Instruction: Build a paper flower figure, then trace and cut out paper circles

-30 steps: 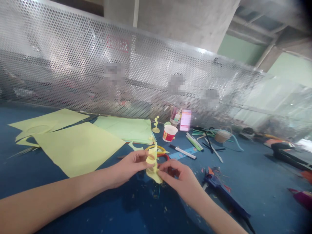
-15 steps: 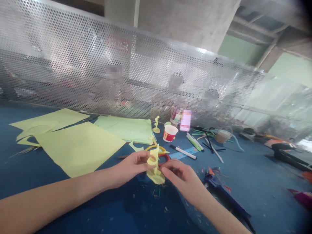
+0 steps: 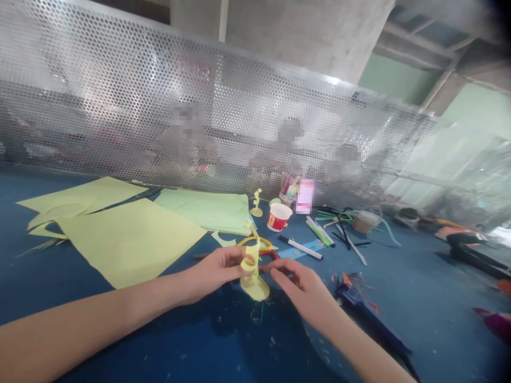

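"Where's the paper figure?"
"Upright, pinched in the left hand. The right hand is just beside its stem, on the right, fingertips seemingly together."

Red and white cup: small marks on a yellow patch, too tiny to read.
Pink screen: all blurry blocks, no words I can read.
Blue strip: little marks, not clear.
Pink marks behind the holey metal wall: too fuzzy to read.
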`<state>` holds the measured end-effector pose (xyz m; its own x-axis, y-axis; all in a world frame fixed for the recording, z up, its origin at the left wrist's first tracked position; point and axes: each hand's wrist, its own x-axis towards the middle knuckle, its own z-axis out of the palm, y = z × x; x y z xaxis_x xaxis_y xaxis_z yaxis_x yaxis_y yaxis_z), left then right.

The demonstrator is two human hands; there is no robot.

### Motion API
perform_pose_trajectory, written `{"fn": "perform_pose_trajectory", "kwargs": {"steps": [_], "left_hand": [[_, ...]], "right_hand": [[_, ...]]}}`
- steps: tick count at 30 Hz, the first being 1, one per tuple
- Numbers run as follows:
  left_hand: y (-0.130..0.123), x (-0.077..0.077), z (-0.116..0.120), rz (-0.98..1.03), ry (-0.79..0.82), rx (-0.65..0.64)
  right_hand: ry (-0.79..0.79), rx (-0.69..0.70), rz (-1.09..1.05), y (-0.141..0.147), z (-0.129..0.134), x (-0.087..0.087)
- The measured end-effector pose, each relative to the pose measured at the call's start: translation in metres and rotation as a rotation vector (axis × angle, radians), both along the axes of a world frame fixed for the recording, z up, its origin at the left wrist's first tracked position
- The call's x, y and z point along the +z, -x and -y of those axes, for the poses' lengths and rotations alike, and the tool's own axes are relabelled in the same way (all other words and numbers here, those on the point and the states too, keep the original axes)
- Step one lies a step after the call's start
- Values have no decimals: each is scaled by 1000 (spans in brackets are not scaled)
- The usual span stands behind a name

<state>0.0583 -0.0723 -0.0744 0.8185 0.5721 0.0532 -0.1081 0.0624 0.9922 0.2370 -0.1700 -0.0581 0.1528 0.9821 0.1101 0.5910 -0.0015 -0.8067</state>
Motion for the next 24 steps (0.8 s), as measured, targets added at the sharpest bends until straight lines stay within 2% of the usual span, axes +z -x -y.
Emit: {"fn": "perform_pose_trajectory", "kwargs": {"steps": [7,24], "left_hand": [[-1,-3,-1,20,18,-5],[-1,3,4,46,8,-24]], "right_hand": [[-14,-16,-18,-1,-2,-1],[80,97,-206,10,1,1]]}}
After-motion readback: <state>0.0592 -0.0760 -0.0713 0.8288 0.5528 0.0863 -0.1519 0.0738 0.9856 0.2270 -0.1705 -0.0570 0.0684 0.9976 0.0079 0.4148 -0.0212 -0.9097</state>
